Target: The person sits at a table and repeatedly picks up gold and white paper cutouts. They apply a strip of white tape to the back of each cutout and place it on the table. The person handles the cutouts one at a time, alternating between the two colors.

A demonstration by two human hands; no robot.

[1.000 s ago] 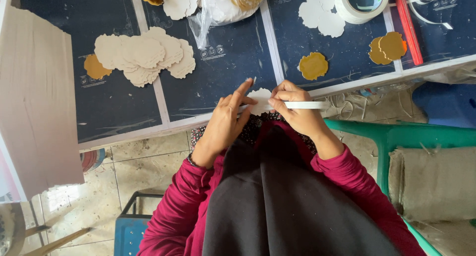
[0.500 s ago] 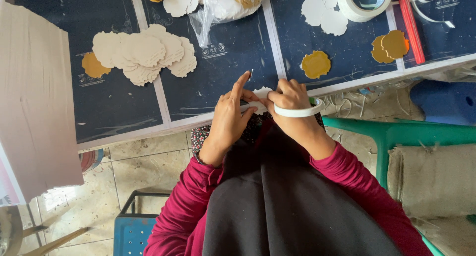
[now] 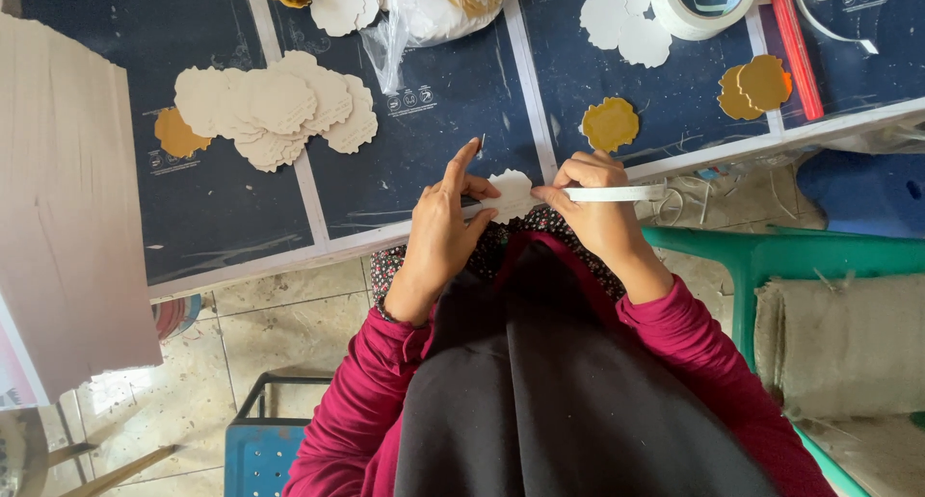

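Dark blue mat (image 3: 434,121) on table, scalloped cutouts (image 3: 275,107) scattered. Left hand (image 3: 445,229), index raised, pinches white cutout (image 3: 511,194) at the table edge. Right hand (image 3: 593,208) curled, grips tape roll (image 3: 617,194) beside it.

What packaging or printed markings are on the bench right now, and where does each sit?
Clear plastic bag: top centre of the bench, crumpled, holding pale and tan cutouts.
Small white printed marks: on the dark blue cutting mat just below the bag; too small to read.
Tape roll: top right, round, white, no label visible.
No screens or signs.
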